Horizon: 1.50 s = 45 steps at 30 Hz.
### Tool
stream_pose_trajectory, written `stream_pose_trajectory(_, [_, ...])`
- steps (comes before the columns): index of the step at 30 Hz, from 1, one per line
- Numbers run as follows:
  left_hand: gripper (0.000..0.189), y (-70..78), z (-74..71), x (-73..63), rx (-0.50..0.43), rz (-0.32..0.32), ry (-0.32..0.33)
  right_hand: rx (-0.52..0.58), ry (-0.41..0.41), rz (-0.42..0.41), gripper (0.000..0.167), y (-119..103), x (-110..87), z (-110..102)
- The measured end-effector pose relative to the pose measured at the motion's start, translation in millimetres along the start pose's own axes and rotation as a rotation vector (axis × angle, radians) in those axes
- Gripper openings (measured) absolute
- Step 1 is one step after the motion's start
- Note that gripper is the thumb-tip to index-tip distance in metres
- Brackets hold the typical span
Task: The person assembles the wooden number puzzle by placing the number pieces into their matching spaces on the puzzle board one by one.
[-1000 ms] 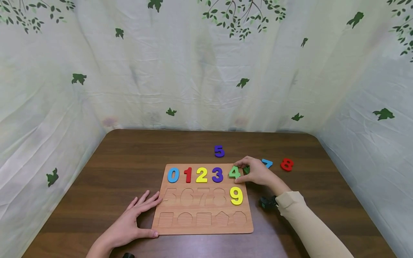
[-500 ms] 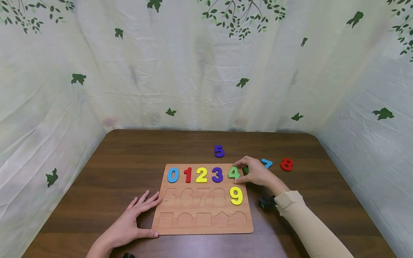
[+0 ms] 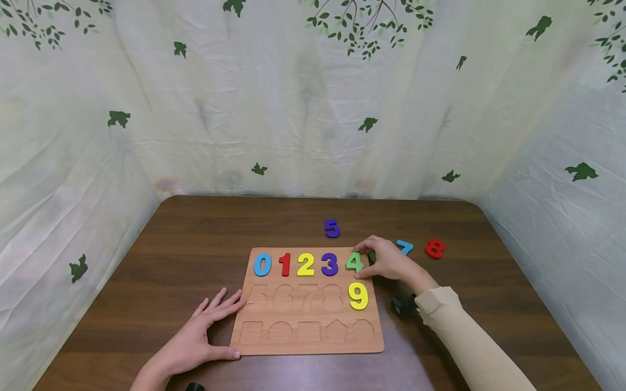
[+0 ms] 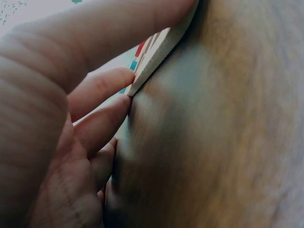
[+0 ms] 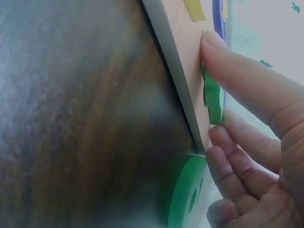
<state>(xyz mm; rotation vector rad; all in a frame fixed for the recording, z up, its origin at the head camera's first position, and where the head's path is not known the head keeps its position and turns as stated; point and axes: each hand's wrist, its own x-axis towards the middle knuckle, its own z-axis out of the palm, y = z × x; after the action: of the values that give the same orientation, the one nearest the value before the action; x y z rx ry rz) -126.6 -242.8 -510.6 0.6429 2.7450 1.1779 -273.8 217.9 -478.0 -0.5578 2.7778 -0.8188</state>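
Note:
My right hand (image 3: 388, 262) pinches the green number 4 (image 3: 354, 262) between thumb and fingertips at the top right of the wooden number board (image 3: 313, 320). In the right wrist view the 4 (image 5: 215, 97) lies flat over the board's surface. My left hand (image 3: 195, 339) rests along the board's left edge, fingers extended and thumb at the lower corner. Beside the 4 in the top row sit a blue 0 (image 3: 262, 265), a red 1 (image 3: 285, 265), a yellow 2 (image 3: 305, 265) and a purple 3 (image 3: 330, 264). A yellow 9 (image 3: 358, 296) sits below it.
Beyond the board lies a purple 5 (image 3: 332, 228). A blue 7 (image 3: 404, 247) and a red 8 (image 3: 434, 248) are to the right. Another green piece (image 5: 187, 190) lies on the table (image 3: 220, 217) by the board's edge, mostly hidden behind my right hand in the head view.
The green 4 and the right hand have shifted very slightly left. The left hand has stayed in place on the board's edge.

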Motion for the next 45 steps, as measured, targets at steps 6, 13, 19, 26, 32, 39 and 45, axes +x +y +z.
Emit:
stream_pose_trajectory(6, [0.091, -0.2, 0.2, 0.5, -0.002, 0.003, 0.0, -0.014, -0.002, 0.014, 0.062, -1.6, -0.6, -1.1])
stream_pose_trajectory(13, [0.091, -0.1, -0.4, 0.8, -0.007, 0.011, 0.004, -0.022, 0.012, 0.033, 0.062, -2.6, 0.8, -0.6])
stream_pose_trajectory(19, [0.09, 0.1, -0.4, 0.3, -0.007, 0.004, 0.003, -0.017, 0.012, 0.025, 0.062, -3.1, 0.8, -0.1])
stream_pose_trajectory(26, [0.09, -1.0, -0.2, 0.2, -0.008, -0.001, -0.002, -0.024, 0.006, 0.017, 0.064, -4.1, -0.6, -0.7])
stream_pose_trajectory(32, [0.09, -2.2, -0.1, 0.5, -0.007, 0.013, 0.003, -0.037, 0.007, -0.002, 0.065, -5.4, -2.4, -1.3])
stream_pose_trajectory(39, [0.09, -2.2, 0.0, 0.5, -0.005, 0.026, 0.009, -0.04, 0.007, -0.032, 0.064, -4.8, -2.8, -0.5])
stream_pose_trajectory(45, [0.09, -2.6, 0.3, 0.5, 0.0, 0.021, 0.008, -0.039, -0.003, -0.023, 0.064, -5.9, -3.5, -2.2])
